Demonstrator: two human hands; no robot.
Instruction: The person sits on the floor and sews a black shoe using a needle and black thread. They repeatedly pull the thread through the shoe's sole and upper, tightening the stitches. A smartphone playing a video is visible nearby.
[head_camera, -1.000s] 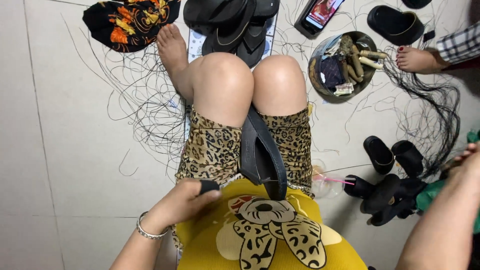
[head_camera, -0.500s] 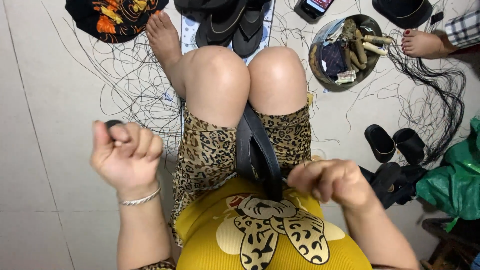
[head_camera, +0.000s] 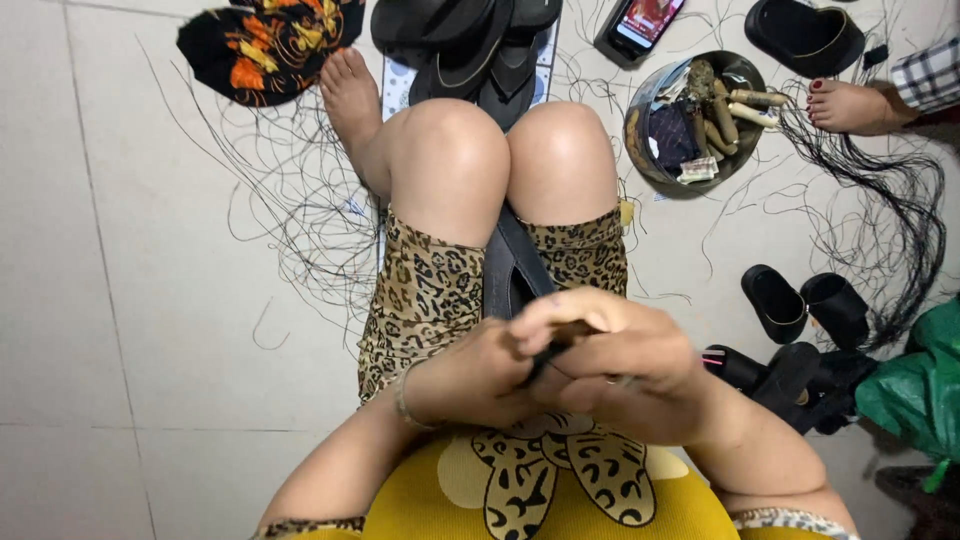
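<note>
I sit on a tiled floor with a black sandal sole (head_camera: 512, 262) wedged between my thighs. My left hand (head_camera: 470, 375) and my right hand (head_camera: 615, 355) meet in my lap just above the sole's near end. Both are closed together around a small dark tool or piece (head_camera: 548, 352) that shows only between the fingers; I cannot make out what it is. A bracelet circles my left wrist. Thin black thread (head_camera: 290, 215) lies scattered over the floor to the left of my legs.
A stack of black sandals (head_camera: 470, 45) lies beyond my knees, near a black and orange cloth (head_camera: 265, 45). A round tin of tools (head_camera: 690, 120) and a phone (head_camera: 645, 22) sit at upper right. Another person's foot (head_camera: 850, 105), more black sandal parts (head_camera: 800, 310) and a green bag (head_camera: 920, 385) are at right.
My left hand has come down from its raised fist and my right hand has moved inward; both now meet in my lap over the sole.
</note>
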